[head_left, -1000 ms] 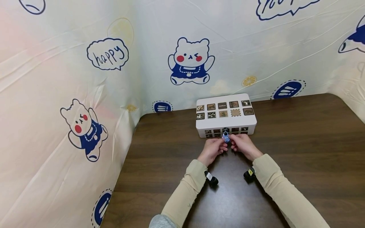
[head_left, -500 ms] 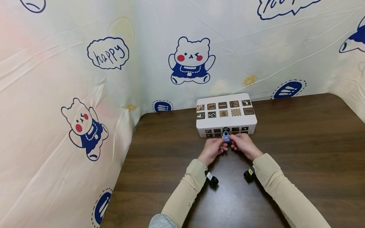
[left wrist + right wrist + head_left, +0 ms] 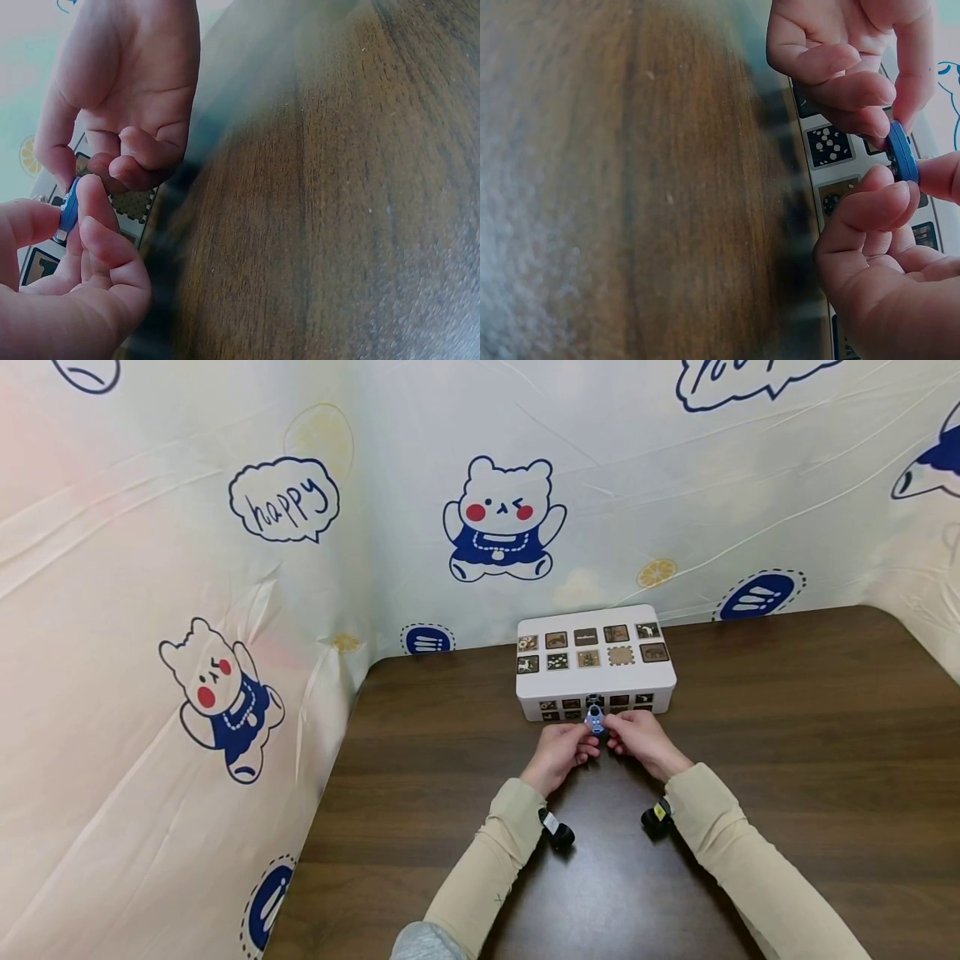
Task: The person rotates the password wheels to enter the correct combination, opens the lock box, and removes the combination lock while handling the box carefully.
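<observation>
A small blue padlock [image 3: 596, 722] hangs at the front latch of a white box [image 3: 596, 682] printed with brown and black picture squares. My left hand [image 3: 558, 755] pinches its left side between thumb and index finger. From the other side, the thumb and index finger of my right hand [image 3: 642, 743] pinch it too. In the left wrist view the padlock [image 3: 69, 208] appears edge-on between both hands' fingertips. The right wrist view shows the padlock [image 3: 903, 152] from the side, its face partly covered by fingers. The box lid is down.
The box stands near the back edge of a dark brown wooden table [image 3: 795, 735]. Behind and to the left hangs a pale curtain [image 3: 405, 510] with cartoon bears. Small black wrist cameras sit at the left cuff [image 3: 557, 832] and right cuff [image 3: 657, 821].
</observation>
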A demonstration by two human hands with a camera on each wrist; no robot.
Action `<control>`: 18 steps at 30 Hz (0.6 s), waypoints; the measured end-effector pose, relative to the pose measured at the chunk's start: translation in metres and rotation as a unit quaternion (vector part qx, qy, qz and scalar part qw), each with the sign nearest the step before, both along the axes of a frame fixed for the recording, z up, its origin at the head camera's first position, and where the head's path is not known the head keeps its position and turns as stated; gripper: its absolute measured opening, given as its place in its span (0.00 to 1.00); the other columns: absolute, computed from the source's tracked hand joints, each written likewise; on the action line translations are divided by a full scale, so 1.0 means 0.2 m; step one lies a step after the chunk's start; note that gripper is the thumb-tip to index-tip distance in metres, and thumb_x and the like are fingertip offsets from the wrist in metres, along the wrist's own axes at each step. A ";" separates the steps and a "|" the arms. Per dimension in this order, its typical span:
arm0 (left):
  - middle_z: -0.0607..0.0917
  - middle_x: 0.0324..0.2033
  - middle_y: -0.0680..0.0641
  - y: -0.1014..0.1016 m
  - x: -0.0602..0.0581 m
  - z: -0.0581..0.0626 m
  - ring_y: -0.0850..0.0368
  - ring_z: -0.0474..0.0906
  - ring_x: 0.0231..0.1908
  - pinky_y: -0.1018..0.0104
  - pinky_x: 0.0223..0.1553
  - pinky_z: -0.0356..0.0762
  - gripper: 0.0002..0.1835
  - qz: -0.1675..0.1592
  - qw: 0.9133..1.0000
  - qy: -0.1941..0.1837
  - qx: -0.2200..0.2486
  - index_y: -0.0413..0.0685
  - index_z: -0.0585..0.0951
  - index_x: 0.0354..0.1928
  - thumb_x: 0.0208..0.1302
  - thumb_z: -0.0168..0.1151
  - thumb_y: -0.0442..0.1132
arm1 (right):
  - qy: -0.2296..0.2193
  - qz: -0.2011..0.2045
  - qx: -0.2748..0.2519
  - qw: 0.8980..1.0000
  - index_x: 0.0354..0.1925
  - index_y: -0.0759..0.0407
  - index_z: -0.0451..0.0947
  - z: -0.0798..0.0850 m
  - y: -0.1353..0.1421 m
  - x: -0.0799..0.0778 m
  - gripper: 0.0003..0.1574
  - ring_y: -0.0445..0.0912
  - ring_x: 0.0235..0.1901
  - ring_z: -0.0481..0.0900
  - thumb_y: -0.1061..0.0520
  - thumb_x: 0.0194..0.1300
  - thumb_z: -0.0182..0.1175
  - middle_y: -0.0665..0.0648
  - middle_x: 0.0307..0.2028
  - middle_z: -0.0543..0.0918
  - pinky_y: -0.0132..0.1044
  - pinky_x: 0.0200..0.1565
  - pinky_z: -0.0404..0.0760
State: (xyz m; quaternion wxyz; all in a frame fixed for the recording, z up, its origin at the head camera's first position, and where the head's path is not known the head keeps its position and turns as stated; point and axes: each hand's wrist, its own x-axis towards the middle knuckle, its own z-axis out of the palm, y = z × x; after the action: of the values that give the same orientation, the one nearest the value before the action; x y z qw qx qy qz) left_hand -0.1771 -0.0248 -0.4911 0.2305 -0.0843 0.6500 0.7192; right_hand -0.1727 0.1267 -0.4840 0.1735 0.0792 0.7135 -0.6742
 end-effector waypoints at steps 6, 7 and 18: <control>0.80 0.20 0.51 0.00 0.00 0.01 0.63 0.76 0.18 0.75 0.19 0.69 0.10 0.001 1.000 -0.003 0.002 0.38 0.80 0.36 0.61 0.54 0.38 | 0.000 0.000 0.001 1.000 0.36 0.70 0.70 0.00 0.00 0.00 0.17 0.37 0.18 0.72 0.54 0.62 0.49 0.51 0.21 0.72 0.28 0.23 0.74; 0.80 0.20 0.51 0.00 0.00 0.01 0.63 0.76 0.18 0.75 0.19 0.69 0.10 0.002 1.000 -0.004 0.002 0.38 0.80 0.36 0.61 0.54 0.38 | 0.000 0.000 0.001 1.000 0.36 0.70 0.70 0.00 0.00 0.00 0.17 0.37 0.18 0.72 0.55 0.62 0.49 0.51 0.21 0.72 0.28 0.23 0.74; 0.79 0.19 0.51 0.00 0.00 0.00 0.64 0.76 0.18 0.76 0.19 0.69 0.10 0.002 1.000 -0.003 -0.001 0.38 0.80 0.36 0.61 0.54 0.39 | 0.008 0.002 0.005 1.000 0.37 0.70 0.71 0.02 0.00 0.00 0.15 0.36 0.18 0.72 0.57 0.61 0.50 0.50 0.20 0.74 0.28 0.24 0.74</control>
State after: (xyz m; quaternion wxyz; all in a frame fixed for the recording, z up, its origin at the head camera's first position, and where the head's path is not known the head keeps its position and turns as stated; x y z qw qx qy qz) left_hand -0.1765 -0.0241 -0.4908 0.2312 -0.0880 0.6495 0.7190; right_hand -0.1720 0.1275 -0.4807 0.1687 0.0730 0.7186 -0.6707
